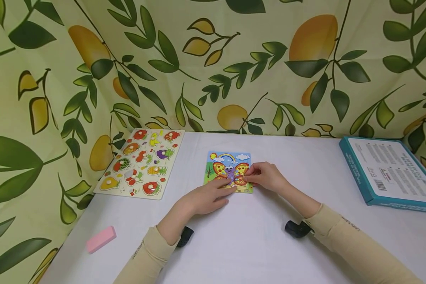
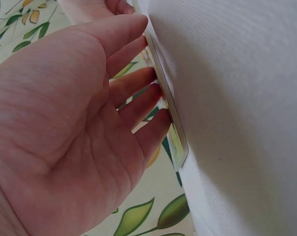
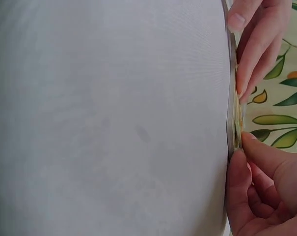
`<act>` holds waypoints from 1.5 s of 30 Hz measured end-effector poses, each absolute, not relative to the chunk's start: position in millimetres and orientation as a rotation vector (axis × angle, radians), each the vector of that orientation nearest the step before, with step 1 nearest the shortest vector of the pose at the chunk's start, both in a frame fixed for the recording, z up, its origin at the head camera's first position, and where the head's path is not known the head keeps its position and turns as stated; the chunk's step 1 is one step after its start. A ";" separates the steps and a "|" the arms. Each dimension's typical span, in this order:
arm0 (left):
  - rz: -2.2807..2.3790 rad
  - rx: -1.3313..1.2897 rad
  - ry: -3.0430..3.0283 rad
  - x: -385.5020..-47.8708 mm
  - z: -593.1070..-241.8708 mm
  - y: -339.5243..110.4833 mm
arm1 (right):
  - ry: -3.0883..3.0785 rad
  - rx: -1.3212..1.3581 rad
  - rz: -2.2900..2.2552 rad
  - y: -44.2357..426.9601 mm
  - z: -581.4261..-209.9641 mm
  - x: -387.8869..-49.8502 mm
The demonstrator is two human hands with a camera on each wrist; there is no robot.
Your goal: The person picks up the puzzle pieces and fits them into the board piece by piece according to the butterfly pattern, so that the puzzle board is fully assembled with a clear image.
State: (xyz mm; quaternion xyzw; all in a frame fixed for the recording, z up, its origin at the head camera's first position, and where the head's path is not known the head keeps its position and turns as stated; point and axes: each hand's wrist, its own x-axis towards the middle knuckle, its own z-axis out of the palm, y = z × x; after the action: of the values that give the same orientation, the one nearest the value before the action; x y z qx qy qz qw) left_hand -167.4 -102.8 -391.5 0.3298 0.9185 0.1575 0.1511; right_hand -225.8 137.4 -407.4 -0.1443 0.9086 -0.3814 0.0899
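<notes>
A small square butterfly puzzle (image 1: 230, 159), with a rainbow and sun printed on it, lies flat on the white table. The left hand (image 1: 207, 197) rests its outstretched fingertips on the puzzle's lower left part; from the palm side, the left wrist view shows the left hand (image 2: 79, 113) with fingers extended to the board's edge. At the right side, the right hand (image 1: 268, 177) pinches the puzzle by the lower right wing. Close up, thumb and forefinger of the right hand (image 3: 266, 182) meet at the board's edge. Fingers hide part of the lower wings.
A fruit peg puzzle board (image 1: 147, 157) lies at the back left. Nearer the front left is a pink block (image 1: 101, 239). On the right lies a teal and white box (image 1: 394, 173). A leaf-and-fruit patterned cloth (image 1: 213, 90) hangs behind the white table (image 1: 259, 244).
</notes>
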 end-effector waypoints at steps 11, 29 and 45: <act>0.465 0.964 2.634 -166.9 -390.3 -103.3 | 2.728 -0.418 -1.114 135.7 -408.7 -225.2; 0.428 0.949 2.639 -168.9 -391.8 -102.6 | 2.714 -0.429 -1.145 133.8 -408.4 -225.7; 0.342 1.064 2.722 -175.0 -391.4 -97.7 | 2.681 -0.487 -1.148 131.5 -411.6 -227.4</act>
State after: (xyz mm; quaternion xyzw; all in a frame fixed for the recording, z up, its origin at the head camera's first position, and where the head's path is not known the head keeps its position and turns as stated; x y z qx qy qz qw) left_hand -175.0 -97.7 -391.4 0.3596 0.9206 0.1156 0.0994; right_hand -227.4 131.5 -411.6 -0.1640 0.9028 -0.3868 0.0923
